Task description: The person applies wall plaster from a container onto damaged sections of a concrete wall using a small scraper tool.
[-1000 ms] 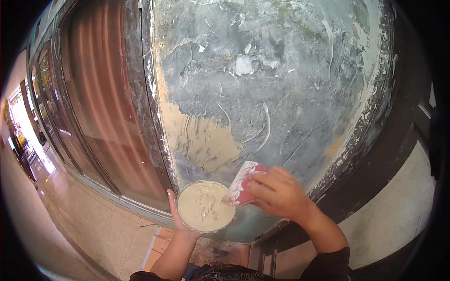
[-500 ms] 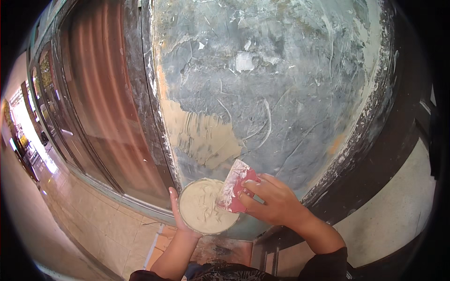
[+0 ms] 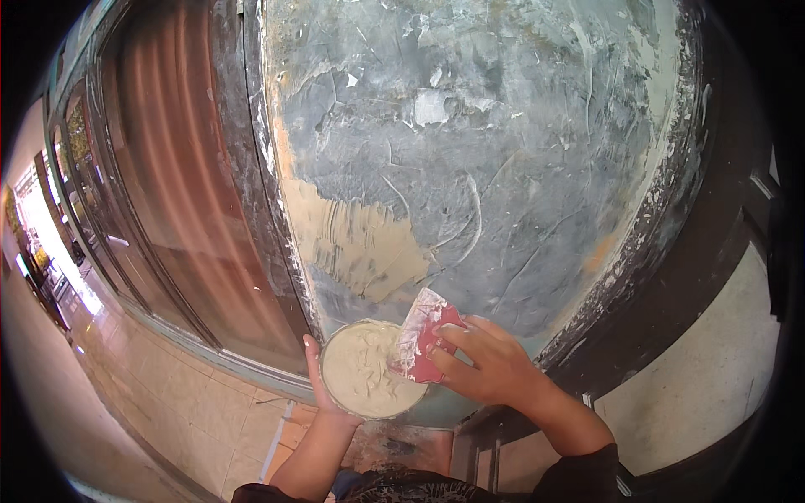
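My left hand [image 3: 322, 387] grips a round tub [image 3: 328, 394] from its left side and underneath, the thumb up along the rim. Pale cream putty [image 3: 356, 369] fills the tub, its surface ridged and stirred. In my right hand [image 3: 490, 360] is a red putty scraper [image 3: 428, 339], held by its wide body between fingers and thumb. The scraper's left edge is smeared with whitish putty and lies over the right side of the tub, at the putty. In front of me rises a grey-blue wall [image 3: 520, 193], with a fresh beige putty patch [image 3: 360, 243] at its lower left.
A dark-framed glass panel [image 3: 189, 210] with a reddish curtain behind it stands left of the wall. Dark wooden framing [image 3: 671, 243], flecked with white, borders the right. Beige floor tiles [image 3: 197, 411] stretch below left, toward a bright opening [image 3: 54, 226].
The view has shifted slightly, so the wall sits a little farther left and higher. Both hands, the tub and the scraper keep nearly the same places.
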A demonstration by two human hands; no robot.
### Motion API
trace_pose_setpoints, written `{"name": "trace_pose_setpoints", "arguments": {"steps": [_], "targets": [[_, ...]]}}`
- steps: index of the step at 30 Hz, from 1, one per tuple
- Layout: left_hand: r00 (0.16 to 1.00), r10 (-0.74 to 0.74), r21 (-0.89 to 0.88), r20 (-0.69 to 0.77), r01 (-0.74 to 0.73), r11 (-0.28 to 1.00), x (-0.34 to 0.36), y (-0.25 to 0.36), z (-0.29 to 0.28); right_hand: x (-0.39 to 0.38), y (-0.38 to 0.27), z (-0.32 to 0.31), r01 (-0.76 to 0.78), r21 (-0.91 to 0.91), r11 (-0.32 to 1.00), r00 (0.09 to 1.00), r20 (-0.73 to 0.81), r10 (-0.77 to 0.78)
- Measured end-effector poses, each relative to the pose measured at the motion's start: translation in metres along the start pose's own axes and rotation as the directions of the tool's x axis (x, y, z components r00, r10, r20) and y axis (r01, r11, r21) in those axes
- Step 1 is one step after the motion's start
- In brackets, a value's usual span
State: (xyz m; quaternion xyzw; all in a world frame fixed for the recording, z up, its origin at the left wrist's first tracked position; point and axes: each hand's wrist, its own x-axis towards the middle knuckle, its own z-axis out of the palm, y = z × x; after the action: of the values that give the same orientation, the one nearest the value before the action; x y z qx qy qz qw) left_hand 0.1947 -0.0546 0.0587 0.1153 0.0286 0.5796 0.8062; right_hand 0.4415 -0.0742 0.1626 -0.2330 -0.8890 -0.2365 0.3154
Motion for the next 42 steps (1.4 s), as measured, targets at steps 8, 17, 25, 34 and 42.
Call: {"name": "trace_pose_setpoints", "arguments": {"steps": [8, 17, 25, 34, 42], "targets": [[0.997, 0.020, 0.096, -0.071, -0.013, 0.995, 0.002, -0.003, -0.007, -0.006, 0.001, 0.006, -0.041, 0.016, 0.999, 0.999, 0.003, 0.041], [0.991, 0.047, 0.103, -0.128, -0.034, 0.994, -0.001, -0.006, -0.013, -0.007, -0.004, 0.013, -0.125, 0.011, 0.992, 0.992, 0.010, 0.125], [0.992, 0.013, 0.102, -0.122, 0.000, 0.995, -0.009, -0.005, -0.014, -0.010, -0.005, 0.019, -0.241, -0.052, 0.969, 0.969, -0.063, 0.237], [0.998, -0.013, 0.020, -0.067, 0.014, 1.000, -0.016, -0.006, -0.003, -0.017, -0.004, 0.030, -0.308, -0.090, 0.947, 0.950, -0.074, 0.302], [0.994, 0.030, 0.163, -0.108, -0.012, 0.987, -0.021, -0.011, 0.008, -0.017, -0.007, 0.039, -0.321, -0.086, 0.943, 0.946, -0.077, 0.315]]}}
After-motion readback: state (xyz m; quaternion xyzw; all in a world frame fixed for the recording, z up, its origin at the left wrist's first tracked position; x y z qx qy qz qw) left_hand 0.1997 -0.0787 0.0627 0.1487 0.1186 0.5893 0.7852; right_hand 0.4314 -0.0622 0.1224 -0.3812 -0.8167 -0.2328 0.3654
